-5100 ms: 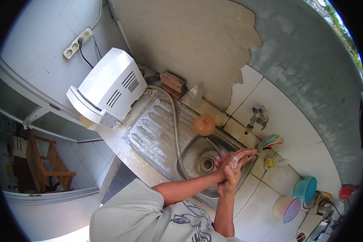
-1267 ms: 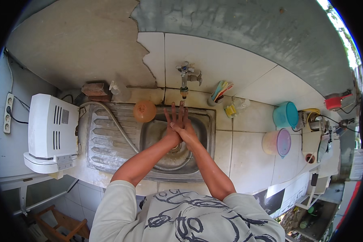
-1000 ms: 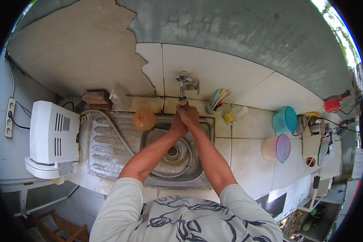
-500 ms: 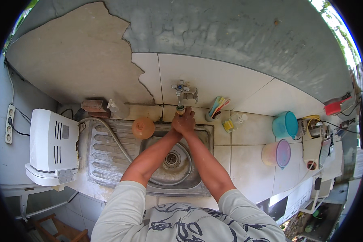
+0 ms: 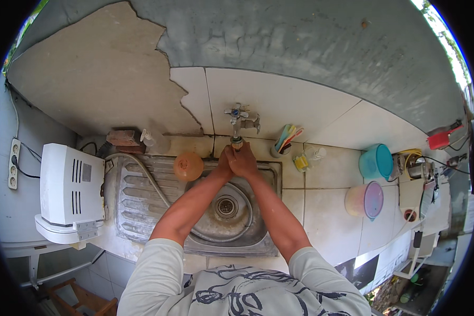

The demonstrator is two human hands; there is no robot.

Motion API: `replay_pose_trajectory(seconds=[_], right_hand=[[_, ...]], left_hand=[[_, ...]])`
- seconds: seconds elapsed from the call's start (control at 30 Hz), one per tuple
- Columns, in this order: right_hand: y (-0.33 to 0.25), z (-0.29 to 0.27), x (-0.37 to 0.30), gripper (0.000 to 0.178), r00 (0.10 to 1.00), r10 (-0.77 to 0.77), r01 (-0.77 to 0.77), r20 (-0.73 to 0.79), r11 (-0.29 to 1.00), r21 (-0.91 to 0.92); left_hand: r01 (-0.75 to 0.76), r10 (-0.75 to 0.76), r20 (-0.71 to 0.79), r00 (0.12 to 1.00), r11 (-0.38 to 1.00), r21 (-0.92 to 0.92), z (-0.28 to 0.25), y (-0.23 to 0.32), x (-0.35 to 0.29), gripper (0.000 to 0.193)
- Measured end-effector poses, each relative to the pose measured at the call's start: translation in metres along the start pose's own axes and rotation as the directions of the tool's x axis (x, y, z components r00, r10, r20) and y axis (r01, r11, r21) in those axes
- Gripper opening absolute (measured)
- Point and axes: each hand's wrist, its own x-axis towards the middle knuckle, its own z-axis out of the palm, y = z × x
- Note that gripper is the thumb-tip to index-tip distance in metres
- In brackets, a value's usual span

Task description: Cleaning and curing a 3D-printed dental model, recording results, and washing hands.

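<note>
Both my hands are together at the mouth of a metal tap (image 5: pixel 237 124) on the tiled wall, above the far side of a steel sink (image 5: pixel 273 231). My left hand (image 5: pixel 225 162) lies against my right hand (image 5: pixel 244 161), with the fingers of both curled in around the tap's end (image 5: pixel 237 141). Most fingertips are hidden, and whatever lies between the palms does not show. Below my forearms, a grey hose (image 5: pixel 147 181) runs across the ribbed drainboard and curls round inside the basin near the drain (image 5: pixel 226 207).
An orange round container (image 5: pixel 188 167) stands on the drainboard. To the right are a cup of toothbrushes (image 5: pixel 282 147), a clear bottle with a yellow label (image 5: pixel 308 159), a turquoise tub (image 5: pixel 376 162) and a pink-lidded tub (image 5: pixel 366 200). A white appliance (image 5: pixel 71 192) is at left.
My hands have shifted from the right hand lying over the left to side by side beneath the tap's end. My left forearm has swung slightly left, and my right elbow slightly right.
</note>
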Motion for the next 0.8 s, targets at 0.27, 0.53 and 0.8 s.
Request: replay_pose_trajectory(seconds=[0.27, 0.53, 0.8], right_hand=[[0.017, 0.029, -0.004, 0.055, 0.978, -0.209, 0.185, -0.015, 0.896, -0.403], [-0.012, 0.014, 0.000, 0.070, 0.956, 0.220, -0.058, 0.194, 0.791, -0.609], [-0.043, -0.006, 0.008, 0.078, 0.860, 0.432, -0.223, 0.270, 0.795, -0.564]], left_hand=[[-0.030, -0.071, -0.185, 0.980, 0.870, -0.493, 0.024, 0.006, -0.011, 0.062], [-0.105, -0.211, -0.265, 0.941, 0.561, -0.821, 0.032, 0.008, -0.036, 0.068], [-0.287, 0.439, -0.050, 0.897, 0.491, -0.823, 0.012, -0.004, -0.053, 0.076]])
